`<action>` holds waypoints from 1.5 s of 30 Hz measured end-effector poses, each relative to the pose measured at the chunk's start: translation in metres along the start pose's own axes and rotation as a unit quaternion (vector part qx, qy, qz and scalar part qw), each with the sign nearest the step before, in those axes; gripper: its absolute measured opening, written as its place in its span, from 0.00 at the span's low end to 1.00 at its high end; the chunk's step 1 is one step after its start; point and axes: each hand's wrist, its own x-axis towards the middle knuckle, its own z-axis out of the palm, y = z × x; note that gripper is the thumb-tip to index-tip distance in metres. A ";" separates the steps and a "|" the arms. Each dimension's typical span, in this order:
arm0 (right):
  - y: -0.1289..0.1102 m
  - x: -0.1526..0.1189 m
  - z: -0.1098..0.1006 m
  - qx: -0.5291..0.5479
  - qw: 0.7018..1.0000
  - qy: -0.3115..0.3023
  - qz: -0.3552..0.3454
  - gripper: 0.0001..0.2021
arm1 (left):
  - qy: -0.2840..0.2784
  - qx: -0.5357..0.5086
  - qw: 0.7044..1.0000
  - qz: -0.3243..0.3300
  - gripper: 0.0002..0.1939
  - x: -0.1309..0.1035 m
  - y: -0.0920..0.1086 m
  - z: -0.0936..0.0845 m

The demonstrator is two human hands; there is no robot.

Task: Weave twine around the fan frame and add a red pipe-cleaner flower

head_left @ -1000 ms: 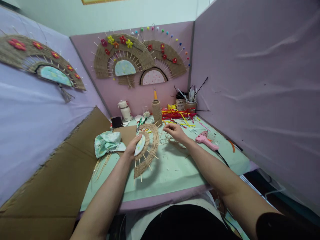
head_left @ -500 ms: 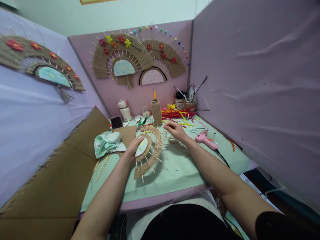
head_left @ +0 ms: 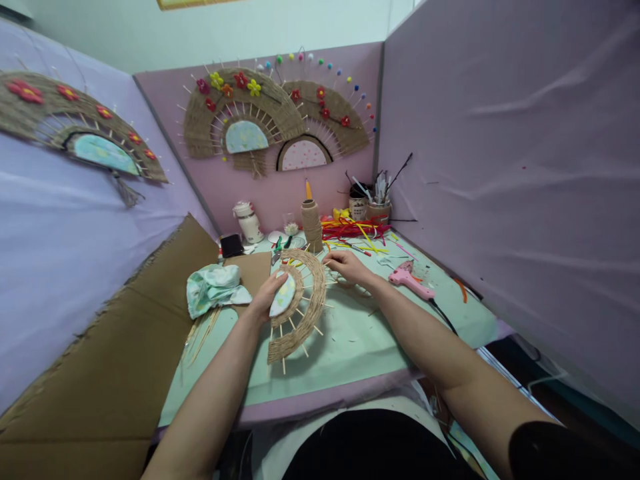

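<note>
My left hand (head_left: 269, 295) grips a half-round woven fan (head_left: 316, 300) by its cloth-covered centre, thumb lying on the pale patterned cloth (head_left: 283, 296). Thin sticks radiate from that centre through two bands of brown twine, and their tips stick out past the outer band. At the fan's upper right edge, my right hand (head_left: 346, 265) is closed in a pinch on the twine, though the strand between the fingertips is hard to see. Loose loops of twine (head_left: 357, 291) lie on the table below this hand. Behind the fan stands a cone of twine (head_left: 312, 227).
A pink glue gun (head_left: 412, 281) with a black cord lies to the right. Crumpled cloth (head_left: 213, 291), cardboard (head_left: 250, 270) and loose sticks (head_left: 206, 333) are on the left. Behind are red and yellow strips (head_left: 350, 229) and a white bottle (head_left: 248, 221). Finished fans (head_left: 240, 113) hang on the partitions.
My right hand has moved slightly left and down, closer to the fan's edge. The fan has tilted a little in my left hand, which keeps its hold.
</note>
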 end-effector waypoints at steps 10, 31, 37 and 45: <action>0.000 0.000 0.000 -0.008 0.999 0.038 -0.015 0.09 | -0.048 0.003 0.998 -0.036 0.19 -0.003 -0.001 0.000; -0.004 -0.001 -0.002 -0.015 0.994 0.104 -0.028 0.11 | -0.101 0.039 0.990 -0.094 0.24 -0.007 -0.002 -0.002; -0.003 -0.001 -0.003 -0.011 0.998 0.068 -0.014 0.11 | -0.109 0.044 0.989 -0.086 0.24 -0.007 -0.002 -0.002; 0.008 0.001 0.005 -0.001 1.000 -0.023 0.021 0.12 | -0.094 0.027 0.993 -0.068 0.25 -0.009 -0.001 0.002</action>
